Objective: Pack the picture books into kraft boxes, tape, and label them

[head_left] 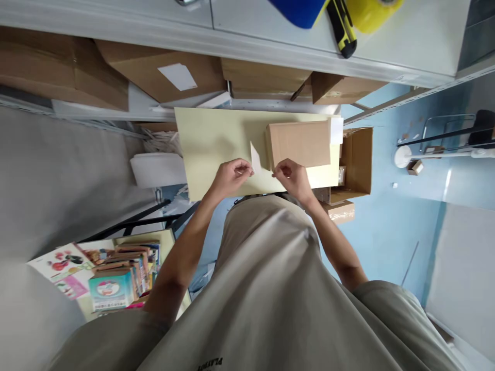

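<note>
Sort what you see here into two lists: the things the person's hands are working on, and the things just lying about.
In hand:
left hand and right hand, pinching a small white slip
closed cardboard box beside the slip
pale worktop under them

Lying about:
utility knife and yellow tape roll on the shelf
open carton
stack of books

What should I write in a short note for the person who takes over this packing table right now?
Left hand: pinches the edge of a small white paper slip, held upright above the table.
Right hand: fingers closed at the near corner of the closed brown cardboard box; also near the slip.
The box lies flat on the pale yellow table, with a white piece at its far end.
Done: box is closed.
Left: the slip is not yet lying on the box.
An open carton stands beside the table.
</note>
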### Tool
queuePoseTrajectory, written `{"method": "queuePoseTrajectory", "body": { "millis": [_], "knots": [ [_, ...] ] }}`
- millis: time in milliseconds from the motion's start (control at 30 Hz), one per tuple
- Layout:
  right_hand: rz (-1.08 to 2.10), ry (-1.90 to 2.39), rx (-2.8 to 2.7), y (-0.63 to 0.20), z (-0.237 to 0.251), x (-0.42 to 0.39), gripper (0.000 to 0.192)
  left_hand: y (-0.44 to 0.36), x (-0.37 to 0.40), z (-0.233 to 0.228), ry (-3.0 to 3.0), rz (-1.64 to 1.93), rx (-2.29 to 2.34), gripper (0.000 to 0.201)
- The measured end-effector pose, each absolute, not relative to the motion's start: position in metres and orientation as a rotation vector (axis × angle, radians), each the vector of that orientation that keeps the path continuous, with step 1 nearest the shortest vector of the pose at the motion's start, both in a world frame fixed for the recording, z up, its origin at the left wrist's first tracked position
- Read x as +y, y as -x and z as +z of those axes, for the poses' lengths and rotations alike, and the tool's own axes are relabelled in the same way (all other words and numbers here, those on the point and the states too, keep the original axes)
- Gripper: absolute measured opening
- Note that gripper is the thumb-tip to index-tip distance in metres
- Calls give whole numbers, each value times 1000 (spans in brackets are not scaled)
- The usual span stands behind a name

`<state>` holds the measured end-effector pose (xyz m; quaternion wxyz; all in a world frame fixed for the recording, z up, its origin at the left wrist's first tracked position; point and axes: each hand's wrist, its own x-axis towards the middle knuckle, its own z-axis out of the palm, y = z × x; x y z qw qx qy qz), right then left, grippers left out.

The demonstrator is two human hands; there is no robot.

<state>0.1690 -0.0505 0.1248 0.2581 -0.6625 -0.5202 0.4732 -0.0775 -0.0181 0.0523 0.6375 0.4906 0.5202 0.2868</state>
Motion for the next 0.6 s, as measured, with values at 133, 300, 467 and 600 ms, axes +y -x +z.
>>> {"method": "queuePoseTrajectory", "body": {
  "millis": [133, 300, 467, 600],
  "knots": [
    [1231, 1746, -1443, -153, 126, -45, 21, 122, -10, 46, -1121, 657, 1304, 47],
    [1375, 1477, -1532, -107, 131, -31, 35, 133, -9, 82, -1180, 688, 1111, 45],
    [1380, 1486, -1588, -93, 129, -25, 37, 126, -14, 106, -1233, 704, 1103, 45],
    [1381, 1515, -1607, -99, 123, -26, 27, 128, -17, 98, -1208, 703, 1087, 47]
  ]
}}
